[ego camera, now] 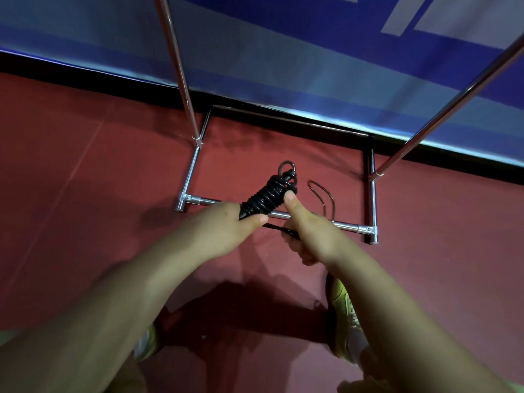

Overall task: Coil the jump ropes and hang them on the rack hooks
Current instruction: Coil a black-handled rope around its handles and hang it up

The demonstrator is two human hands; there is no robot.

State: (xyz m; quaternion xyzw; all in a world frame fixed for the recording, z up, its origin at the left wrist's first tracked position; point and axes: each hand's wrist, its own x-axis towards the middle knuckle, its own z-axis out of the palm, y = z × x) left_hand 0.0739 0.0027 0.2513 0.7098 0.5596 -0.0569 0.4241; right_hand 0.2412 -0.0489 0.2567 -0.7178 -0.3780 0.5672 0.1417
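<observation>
A black jump rope [266,195] is wound in tight turns around its handles, forming a thick bundle that points up and away from me. My left hand [224,225] grips the lower end of the bundle. My right hand [306,231] holds the loose rope tail below, its thumb pressing the upper turns. A small loop sticks out of the bundle's top. A thin loop of rope [323,197] trails on the floor to the right. The chrome rack [283,214] stands just beyond my hands; its hooks are out of view.
The rack's base bars and two upright poles [181,75] frame the spot in front of me. A blue banner wall [312,52] runs behind it. The floor [85,165] is red matting. My yellow-green shoes [344,316] show below my arms.
</observation>
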